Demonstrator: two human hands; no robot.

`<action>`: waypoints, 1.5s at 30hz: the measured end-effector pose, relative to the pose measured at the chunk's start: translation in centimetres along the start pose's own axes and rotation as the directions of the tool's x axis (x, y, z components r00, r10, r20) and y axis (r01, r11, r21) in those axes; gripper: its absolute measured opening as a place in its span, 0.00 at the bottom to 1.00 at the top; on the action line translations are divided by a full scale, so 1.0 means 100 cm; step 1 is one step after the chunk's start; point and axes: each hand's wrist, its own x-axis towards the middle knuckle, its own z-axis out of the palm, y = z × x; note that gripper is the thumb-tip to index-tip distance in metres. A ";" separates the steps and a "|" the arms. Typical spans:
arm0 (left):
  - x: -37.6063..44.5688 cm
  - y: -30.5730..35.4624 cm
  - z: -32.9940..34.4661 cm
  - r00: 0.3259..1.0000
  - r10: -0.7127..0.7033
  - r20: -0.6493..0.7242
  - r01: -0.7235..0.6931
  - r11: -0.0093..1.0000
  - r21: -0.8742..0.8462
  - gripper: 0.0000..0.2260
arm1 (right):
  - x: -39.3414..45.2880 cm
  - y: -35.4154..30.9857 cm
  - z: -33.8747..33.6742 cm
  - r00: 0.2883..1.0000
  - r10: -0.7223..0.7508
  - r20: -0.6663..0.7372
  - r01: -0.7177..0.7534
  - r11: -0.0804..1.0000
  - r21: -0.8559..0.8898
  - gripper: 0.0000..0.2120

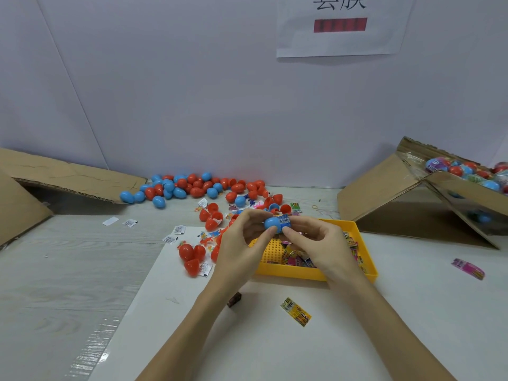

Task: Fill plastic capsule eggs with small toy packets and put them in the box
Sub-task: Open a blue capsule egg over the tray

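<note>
Both hands — left [242, 237], right [316, 237] — in pinching grip on blue capsule egg [275, 224], above yellow tray [365, 259] on desk [68, 270].

The eggs [189, 187] are red and blue, the tray [316, 273] yellow with a dotted floor, the box [384, 193] brown, the tabletop [68, 259] pale wood-grain.

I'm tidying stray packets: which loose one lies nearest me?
The yellow packet, alone on the white sheet between the forearms; the pink packet lies farther off to the right.
</note>
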 end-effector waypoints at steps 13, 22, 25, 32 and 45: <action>-0.001 -0.001 0.002 1.000 0.002 -0.015 -0.002 1.000 -0.003 0.11 | 0.001 -0.001 0.002 0.998 -0.003 -0.060 0.007 0.997 0.078 0.09; -0.002 0.000 0.003 1.000 0.026 0.004 -0.026 1.000 0.003 0.12 | 0.000 0.001 0.003 0.998 -0.016 -0.068 0.017 1.000 0.020 0.07; -0.002 -0.001 0.003 1.000 0.025 0.001 -0.025 0.999 0.020 0.12 | 0.000 0.002 0.003 0.997 -0.009 -0.076 0.010 1.000 0.009 0.07; -0.002 -0.002 0.004 0.999 0.045 0.006 -0.045 0.998 0.054 0.11 | -0.001 0.001 0.003 0.998 -0.008 -0.069 0.007 1.000 -0.023 0.05; -0.004 -0.004 0.002 0.997 0.081 0.008 -0.081 0.997 -0.005 0.18 | -0.005 -0.010 0.006 1.000 -0.009 -0.016 0.008 0.994 -0.111 0.12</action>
